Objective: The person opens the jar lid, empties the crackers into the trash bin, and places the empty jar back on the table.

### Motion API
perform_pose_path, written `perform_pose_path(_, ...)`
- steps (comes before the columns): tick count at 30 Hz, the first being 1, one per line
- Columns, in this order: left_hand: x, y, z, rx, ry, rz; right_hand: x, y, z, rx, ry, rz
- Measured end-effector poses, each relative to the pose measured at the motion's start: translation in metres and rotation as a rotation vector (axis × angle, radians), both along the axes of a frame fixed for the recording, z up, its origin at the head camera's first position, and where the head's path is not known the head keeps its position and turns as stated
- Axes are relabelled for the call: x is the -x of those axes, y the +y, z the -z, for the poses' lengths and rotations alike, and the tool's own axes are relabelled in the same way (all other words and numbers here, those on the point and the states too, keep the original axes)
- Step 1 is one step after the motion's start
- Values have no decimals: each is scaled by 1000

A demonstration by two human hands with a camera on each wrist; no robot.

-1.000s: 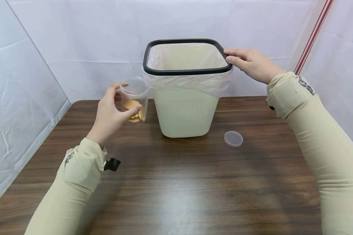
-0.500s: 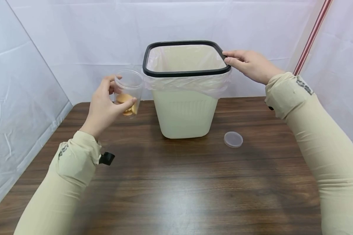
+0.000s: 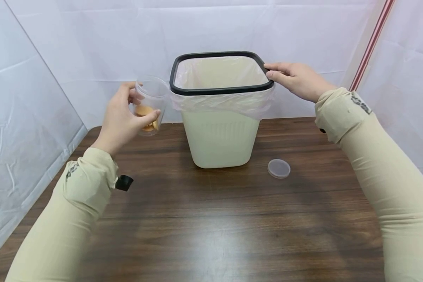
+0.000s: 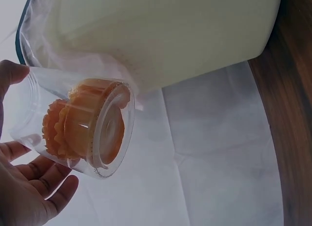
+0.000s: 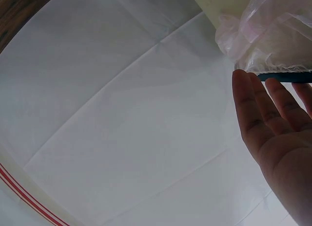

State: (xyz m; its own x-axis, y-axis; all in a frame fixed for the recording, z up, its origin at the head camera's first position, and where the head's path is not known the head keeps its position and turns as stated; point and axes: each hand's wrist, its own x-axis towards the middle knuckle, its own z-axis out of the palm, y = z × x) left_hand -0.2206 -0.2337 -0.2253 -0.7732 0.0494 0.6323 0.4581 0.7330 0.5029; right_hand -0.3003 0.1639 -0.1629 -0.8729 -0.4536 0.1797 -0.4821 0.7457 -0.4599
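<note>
My left hand (image 3: 121,113) holds a clear plastic cup (image 3: 156,92) in the air, left of the bin and just below its rim level. It has no lid on, and is slightly tilted. Inside lie orange-brown round pieces with scalloped edges (image 4: 80,121), heaped toward the cup's base. My right hand (image 3: 297,80) rests its fingertips on the right side of the bin's black rim (image 3: 225,91); in the right wrist view its fingers (image 5: 253,109) are nearly straight. The cream waste bin (image 3: 222,137) stands upright with a thin pinkish liner bag (image 3: 232,102) folded over its edge.
A round translucent lid (image 3: 279,168) lies on the dark wood table (image 3: 204,219), right of the bin. White sheeting (image 3: 109,35) hangs behind the table and along both sides. A red-striped strip (image 3: 371,45) runs down the right corner.
My left hand has carried the cup left and upward, a little away from the bin. The right hand stays on the rim. The bin sits slightly lower in view.
</note>
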Motion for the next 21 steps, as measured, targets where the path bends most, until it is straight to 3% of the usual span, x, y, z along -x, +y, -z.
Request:
perform_pose_path(6, 4, -2, -9, 49, 41, -20, 2, -3, 0, -9, 3, -2)
perform_pose_path(14, 9, -5, -19, 83, 39, -56, 4, -6, 1, -14, -5, 0)
perform_pose_path(21, 15, -8, -29, 165, 76, -86, 4, -9, 2, -15, 1, -8)
